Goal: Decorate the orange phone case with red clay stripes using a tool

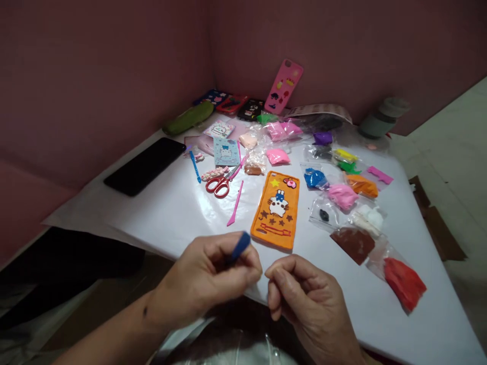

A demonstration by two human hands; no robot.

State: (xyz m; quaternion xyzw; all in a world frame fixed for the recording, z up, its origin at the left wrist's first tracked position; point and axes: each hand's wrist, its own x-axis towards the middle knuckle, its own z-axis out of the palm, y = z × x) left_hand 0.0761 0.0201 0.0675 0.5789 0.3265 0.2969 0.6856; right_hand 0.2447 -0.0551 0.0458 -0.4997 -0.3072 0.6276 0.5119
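Note:
My left hand (213,279) is closed around a dark blue tool (241,246), whose end sticks up between the fingers. Close beside it on the right, my right hand (304,299) has its thumb and forefinger pinched together; whatever is between the fingertips is too small to make out. Both hands are over the table's front edge. Just beyond them lies an orange phone case (277,210) decorated with a white cat figure, a yellow star, brown stars and a red banner. A pink modelling tool (236,204) lies to its left, near red-handled scissors (222,185).
Bags of coloured clay (342,196) spread over the table's right side. A black phone (144,166) lies at the left. At the back are a green pouch (189,118), a pink case (284,87) against the wall and a jar (383,119).

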